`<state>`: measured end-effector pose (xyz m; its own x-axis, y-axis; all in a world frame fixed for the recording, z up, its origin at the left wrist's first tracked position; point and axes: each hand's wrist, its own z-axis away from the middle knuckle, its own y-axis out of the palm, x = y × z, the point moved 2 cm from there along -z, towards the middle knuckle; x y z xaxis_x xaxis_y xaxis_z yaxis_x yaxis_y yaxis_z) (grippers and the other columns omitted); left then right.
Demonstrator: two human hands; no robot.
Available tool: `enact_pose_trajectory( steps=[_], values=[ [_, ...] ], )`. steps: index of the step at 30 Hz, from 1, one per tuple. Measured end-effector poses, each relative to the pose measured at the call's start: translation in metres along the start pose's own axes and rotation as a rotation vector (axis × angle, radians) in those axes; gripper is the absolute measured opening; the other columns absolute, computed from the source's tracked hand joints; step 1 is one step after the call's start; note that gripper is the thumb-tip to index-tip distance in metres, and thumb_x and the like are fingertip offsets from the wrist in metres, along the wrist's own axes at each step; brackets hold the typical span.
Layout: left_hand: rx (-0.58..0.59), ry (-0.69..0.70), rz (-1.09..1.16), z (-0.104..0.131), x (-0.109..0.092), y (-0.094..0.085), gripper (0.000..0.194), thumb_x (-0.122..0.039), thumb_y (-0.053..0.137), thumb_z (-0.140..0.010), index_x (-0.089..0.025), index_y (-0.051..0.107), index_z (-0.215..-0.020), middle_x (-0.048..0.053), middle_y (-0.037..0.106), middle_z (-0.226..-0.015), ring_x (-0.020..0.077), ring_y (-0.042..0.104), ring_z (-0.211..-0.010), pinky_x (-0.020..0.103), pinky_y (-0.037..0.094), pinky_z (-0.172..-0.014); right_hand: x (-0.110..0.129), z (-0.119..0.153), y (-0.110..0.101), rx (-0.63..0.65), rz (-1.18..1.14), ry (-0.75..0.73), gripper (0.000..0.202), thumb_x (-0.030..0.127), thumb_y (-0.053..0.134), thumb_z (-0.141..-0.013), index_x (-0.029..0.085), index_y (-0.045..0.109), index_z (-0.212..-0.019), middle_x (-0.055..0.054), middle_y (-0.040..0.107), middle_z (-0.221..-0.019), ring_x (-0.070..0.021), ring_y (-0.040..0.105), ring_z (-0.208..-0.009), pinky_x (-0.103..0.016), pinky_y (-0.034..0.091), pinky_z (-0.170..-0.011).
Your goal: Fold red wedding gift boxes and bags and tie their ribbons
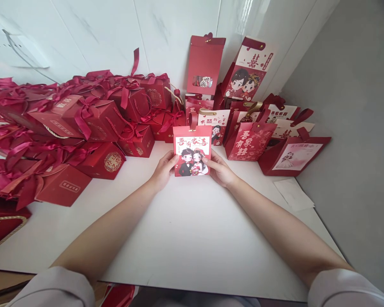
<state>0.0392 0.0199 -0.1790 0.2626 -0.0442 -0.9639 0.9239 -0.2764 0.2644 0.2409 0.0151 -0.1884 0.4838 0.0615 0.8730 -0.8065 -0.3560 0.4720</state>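
Observation:
A red gift box (192,147) with a cartoon bride and groom on its front stands upright at the far middle of the white table (179,230). My left hand (165,169) grips its left side, the thumb on the front edge. On its right side my right hand (220,169) holds it the same way, thumb in front. The fingers behind the box are partly hidden. A dark red strap loop rises from its top. Close behind it is a white-and-red box (215,123) with a gold-coloured fastening.
Red boxes with ribbon bows (64,181) are stacked along the left. More printed boxes (251,140) stand at the back right, beside a box with a pink picture (294,155). White paper (294,193) lies near the right edge. A tiled wall (166,25) rises behind.

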Motion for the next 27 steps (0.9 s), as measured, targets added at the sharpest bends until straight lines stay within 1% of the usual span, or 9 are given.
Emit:
enact_pose_trajectory(
  steps=[2,7,11,14,17,19,22,27],
  values=[
    [-0.014,0.012,0.007,0.0,0.001,0.0,0.041,-0.054,0.068,-0.084,-0.02,0.063,-0.107,0.007,0.068,-0.117,0.0288,0.065,-0.107,0.038,0.054,-0.083,0.0,0.001,0.001,0.006,0.004,-0.002,0.049,0.04,0.079,-0.077,0.03,0.059,-0.12,-0.003,0.065,-0.134,-0.0278,0.061,-0.123,-0.047,0.052,-0.101],
    [-0.023,0.014,0.028,-0.001,0.0,-0.001,0.041,-0.052,0.069,-0.084,-0.019,0.063,-0.107,0.007,0.069,-0.112,0.0278,0.064,-0.106,0.036,0.053,-0.084,0.001,0.001,0.002,0.036,-0.015,-0.009,0.044,0.036,0.077,-0.08,0.029,0.059,-0.119,-0.002,0.065,-0.133,-0.0266,0.061,-0.123,-0.045,0.052,-0.102],
    [-0.028,0.018,0.019,-0.001,0.001,-0.002,0.041,-0.052,0.069,-0.083,-0.02,0.063,-0.108,0.007,0.069,-0.111,0.0275,0.064,-0.105,0.035,0.052,-0.082,0.001,0.001,0.003,0.027,-0.002,-0.002,0.046,0.038,0.078,-0.079,0.029,0.059,-0.12,-0.003,0.065,-0.133,-0.027,0.061,-0.122,-0.045,0.052,-0.101],
    [-0.02,0.03,0.018,-0.001,0.005,-0.002,0.045,-0.056,0.067,-0.084,-0.021,0.064,-0.113,0.007,0.069,-0.115,0.0282,0.065,-0.105,0.035,0.053,-0.081,0.001,0.002,0.003,0.022,0.008,0.012,0.05,0.04,0.079,-0.078,0.029,0.058,-0.122,-0.003,0.065,-0.134,-0.0275,0.062,-0.12,-0.045,0.052,-0.1],
    [-0.028,0.011,0.047,-0.002,0.01,-0.004,0.054,-0.066,0.057,-0.087,-0.023,0.065,-0.119,0.006,0.068,-0.122,0.0307,0.064,-0.111,0.039,0.053,-0.088,0.001,0.002,0.004,0.025,0.017,0.015,0.05,0.04,0.08,-0.077,0.029,0.058,-0.121,-0.003,0.066,-0.132,-0.0275,0.063,-0.119,-0.045,0.053,-0.099],
    [-0.032,-0.013,0.075,-0.003,0.012,-0.004,0.059,-0.071,0.051,-0.087,-0.024,0.066,-0.119,0.006,0.069,-0.123,0.0319,0.062,-0.115,0.041,0.052,-0.092,0.001,0.002,0.004,0.03,0.016,0.011,0.049,0.039,0.08,-0.077,0.029,0.059,-0.12,-0.003,0.066,-0.131,-0.0272,0.063,-0.119,-0.045,0.053,-0.099],
    [-0.028,-0.019,0.084,-0.003,0.014,-0.005,0.06,-0.072,0.049,-0.087,-0.024,0.068,-0.118,0.006,0.069,-0.123,0.033,0.061,-0.118,0.043,0.051,-0.095,0.0,0.001,0.004,0.038,0.011,0.003,0.047,0.038,0.079,-0.079,0.029,0.059,-0.12,-0.002,0.066,-0.132,-0.0268,0.064,-0.118,-0.045,0.053,-0.1],
    [-0.031,-0.012,0.07,-0.002,0.012,-0.004,0.059,-0.069,0.056,-0.086,-0.024,0.067,-0.122,0.006,0.068,-0.127,0.0335,0.06,-0.12,0.043,0.052,-0.096,-0.001,0.001,0.002,0.024,0.039,0.005,0.05,0.041,0.079,-0.078,0.029,0.059,-0.122,-0.003,0.066,-0.131,-0.0276,0.063,-0.119,-0.046,0.053,-0.1]
  ],
)
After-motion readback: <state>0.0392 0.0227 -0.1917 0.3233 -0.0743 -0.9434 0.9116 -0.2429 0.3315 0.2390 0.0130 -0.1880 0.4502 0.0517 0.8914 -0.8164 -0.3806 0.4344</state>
